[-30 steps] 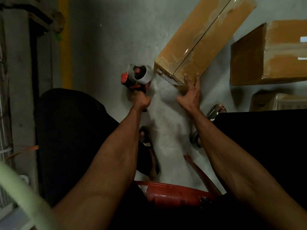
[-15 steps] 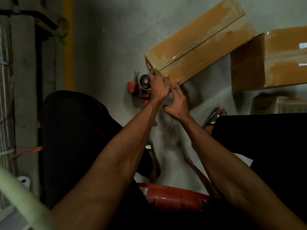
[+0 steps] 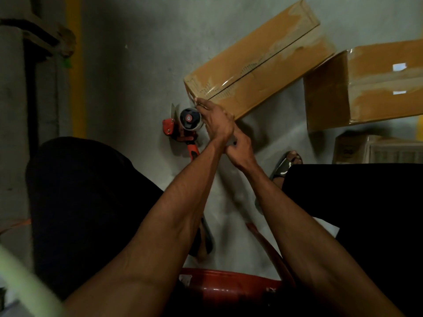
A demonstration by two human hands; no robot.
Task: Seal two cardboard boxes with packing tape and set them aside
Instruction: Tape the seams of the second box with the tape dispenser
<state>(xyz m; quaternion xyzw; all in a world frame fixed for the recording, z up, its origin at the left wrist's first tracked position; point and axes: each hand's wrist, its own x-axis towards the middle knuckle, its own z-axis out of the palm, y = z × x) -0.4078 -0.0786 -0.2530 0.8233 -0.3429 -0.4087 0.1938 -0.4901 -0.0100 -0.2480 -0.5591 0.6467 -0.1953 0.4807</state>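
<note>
Cardboard box (image 3: 256, 62), long and flat with clear tape along its centre seam, lay at an angle on the grey concrete floor (image 3: 137, 53) in front of a seated person. Left hand (image 3: 216, 123), fingers extended, pressed on the box's near end. Right hand (image 3: 240, 148) sat just behind and partly under the left wrist; whether its fingers were curled or straight could not be told. Red tape dispenser (image 3: 183, 126) rested on the floor just left of the hands. Second cardboard box (image 3: 370, 88) stood close to the right, its top taped.
</note>
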